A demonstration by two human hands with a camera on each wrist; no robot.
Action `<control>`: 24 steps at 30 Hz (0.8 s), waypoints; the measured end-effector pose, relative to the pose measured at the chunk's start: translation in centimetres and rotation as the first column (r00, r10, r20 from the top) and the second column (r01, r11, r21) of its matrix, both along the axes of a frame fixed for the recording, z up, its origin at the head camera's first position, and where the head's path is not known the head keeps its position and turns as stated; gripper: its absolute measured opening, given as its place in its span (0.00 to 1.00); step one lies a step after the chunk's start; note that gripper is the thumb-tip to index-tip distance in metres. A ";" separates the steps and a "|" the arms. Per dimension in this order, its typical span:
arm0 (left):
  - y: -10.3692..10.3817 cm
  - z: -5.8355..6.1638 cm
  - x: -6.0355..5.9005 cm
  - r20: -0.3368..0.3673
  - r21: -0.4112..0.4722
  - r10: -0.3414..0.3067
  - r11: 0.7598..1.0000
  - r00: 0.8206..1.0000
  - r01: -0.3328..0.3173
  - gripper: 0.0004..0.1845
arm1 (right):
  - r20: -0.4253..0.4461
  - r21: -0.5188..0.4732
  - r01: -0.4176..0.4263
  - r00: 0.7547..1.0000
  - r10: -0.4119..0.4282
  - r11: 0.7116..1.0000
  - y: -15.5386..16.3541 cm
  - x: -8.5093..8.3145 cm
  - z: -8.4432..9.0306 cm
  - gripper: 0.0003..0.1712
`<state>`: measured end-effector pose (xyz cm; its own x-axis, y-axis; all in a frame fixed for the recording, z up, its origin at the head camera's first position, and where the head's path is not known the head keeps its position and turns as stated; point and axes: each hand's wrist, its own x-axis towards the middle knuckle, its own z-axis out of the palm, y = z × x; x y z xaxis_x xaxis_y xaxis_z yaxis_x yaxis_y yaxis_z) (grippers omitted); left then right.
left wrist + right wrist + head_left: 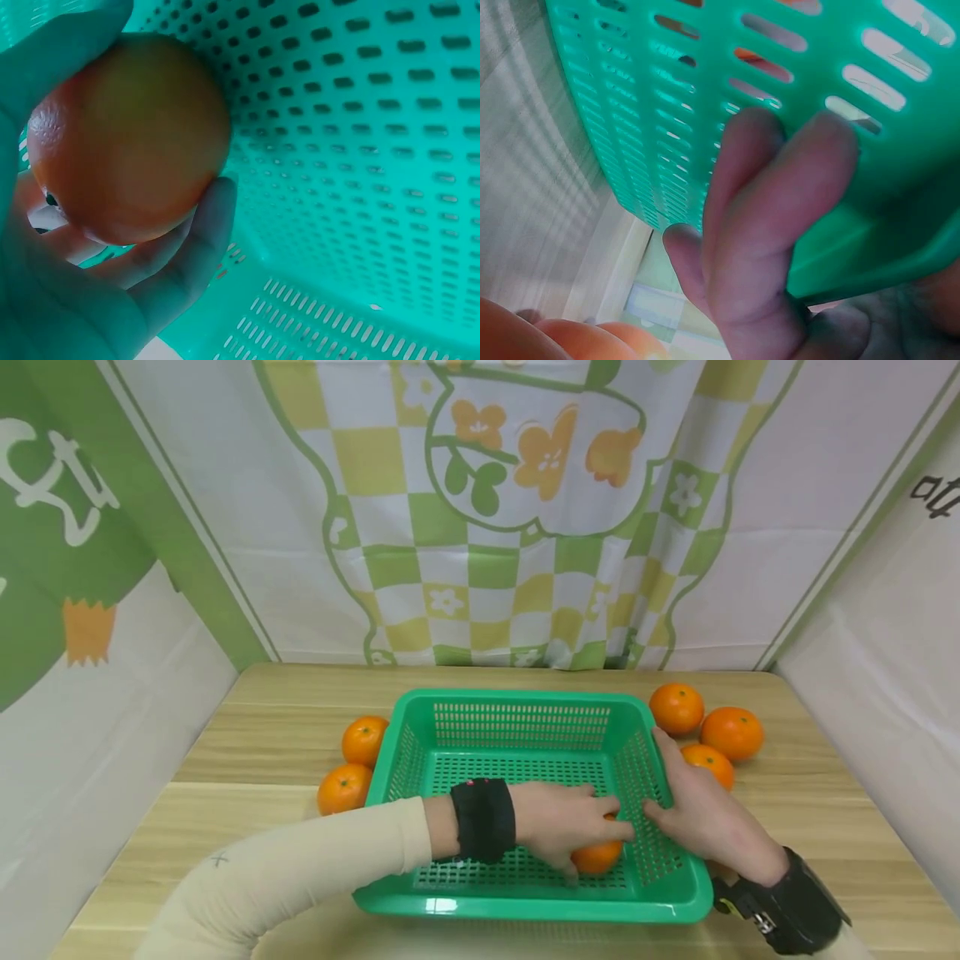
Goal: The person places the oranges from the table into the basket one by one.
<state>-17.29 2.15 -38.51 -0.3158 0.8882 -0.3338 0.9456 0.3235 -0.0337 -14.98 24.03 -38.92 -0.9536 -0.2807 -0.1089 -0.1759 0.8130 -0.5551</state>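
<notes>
A green plastic basket [525, 908] with slotted walls stands on the wooden table. Inside it, near the right end of the floor, my left hand [555, 820] grips an orange [598, 857]. The left wrist view shows thumb and fingers curled round this orange [135, 142], close by the perforated basket wall [360, 150]. My right hand [712, 822] grips the basket's right rim, thumb on the inner side. From the right wrist, its fingers [757, 232] lie against the outside of the slotted wall.
Three oranges [732, 733] sit at the basket's right, close by my right hand. Two more oranges [345, 789] lie along its left side. A patterned curtain [510, 568] hangs behind the table, with white cloth panels [885, 652] on both sides.
</notes>
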 end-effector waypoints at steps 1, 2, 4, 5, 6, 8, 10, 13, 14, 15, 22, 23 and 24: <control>0.0 -0.1 0.1 -0.007 0.000 0.000 1.000 1.000 0.000 0.46 | -0.005 0.006 0.001 1.000 -0.001 1.000 0.0 0.0 0.0 0.59; 0.1 -0.2 0.1 -0.015 -0.003 -0.001 1.000 1.000 0.001 0.46 | -0.010 0.009 0.001 1.000 -0.001 1.000 0.0 0.0 0.0 0.59; 0.1 -0.4 0.2 -0.037 -0.009 -0.005 1.000 0.999 0.005 0.46 | -0.017 0.011 0.000 1.000 0.000 1.000 0.0 0.1 0.0 0.59; 0.2 -0.5 0.2 -0.046 -0.013 -0.009 1.000 0.999 0.008 0.47 | -0.016 0.007 -0.001 1.000 0.001 1.000 0.0 0.1 0.0 0.59; 0.2 -0.6 0.2 -0.051 -0.015 -0.011 1.000 0.999 0.011 0.47 | -0.014 0.004 0.000 1.000 0.000 1.000 0.0 0.1 0.0 0.59; 0.4 -0.7 0.2 -0.057 -0.018 -0.021 1.000 0.998 0.020 0.47 | -0.009 -0.003 0.003 1.000 -0.003 1.000 0.0 0.1 0.0 0.59; 0.5 -0.8 0.2 -0.052 -0.016 -0.029 0.999 0.998 0.028 0.47 | -0.006 -0.004 0.003 1.000 -0.003 1.000 0.0 0.1 0.0 0.60; 0.6 -0.9 0.2 -0.044 -0.009 -0.039 0.999 0.998 0.038 0.46 | -0.004 0.001 0.005 1.000 -0.005 1.000 0.1 0.0 0.0 0.60; 0.5 -1.0 0.2 -0.043 -0.007 -0.040 0.999 0.998 0.039 0.46 | -0.006 0.002 0.001 1.000 -0.001 1.000 0.1 0.0 0.0 0.60; 0.5 -1.0 0.1 -0.042 -0.004 -0.040 0.999 0.998 0.040 0.46 | -0.009 0.002 -0.002 1.000 0.002 1.000 0.1 0.0 0.0 0.60; 0.3 -1.2 0.0 -0.022 0.014 -0.021 1.000 1.000 0.022 0.48 | -0.018 0.005 -0.008 1.000 0.008 1.000 0.1 -0.1 -0.1 0.60; 0.3 -1.2 0.0 -0.020 0.016 -0.021 1.000 1.000 0.022 0.49 | -0.014 0.004 -0.007 1.000 0.007 1.000 0.1 -0.1 -0.1 0.60; 0.3 -1.2 0.0 -0.019 0.016 -0.021 1.000 1.000 0.021 0.50 | -0.012 0.004 -0.007 1.000 0.007 1.000 0.1 -0.1 -0.2 0.60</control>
